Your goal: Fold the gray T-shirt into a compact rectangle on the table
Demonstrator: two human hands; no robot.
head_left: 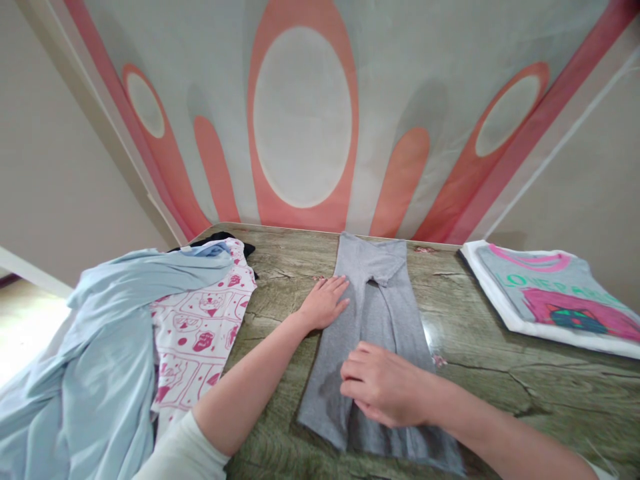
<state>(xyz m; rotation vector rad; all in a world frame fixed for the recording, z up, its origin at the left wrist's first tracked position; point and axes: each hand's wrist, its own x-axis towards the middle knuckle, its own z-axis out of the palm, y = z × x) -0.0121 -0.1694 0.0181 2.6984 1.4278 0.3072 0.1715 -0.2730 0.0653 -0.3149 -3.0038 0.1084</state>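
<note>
Down the middle of the wood-patterned surface lies the grey garment, folded lengthwise, a short sleeve turned in at its far end! On its left edge, the left hand rests flat, fingers spread and gripping nothing. Nearer, the right hand curls over the middle of the cloth; whether those fingers pinch any fabric, I can't tell. Over on the left, a light blue garment drapes across a magenta-printed white garment, black cloth peeking out beyond. Far right, a folded grey shirt with pink neckline tops a white folded garment!
</note>
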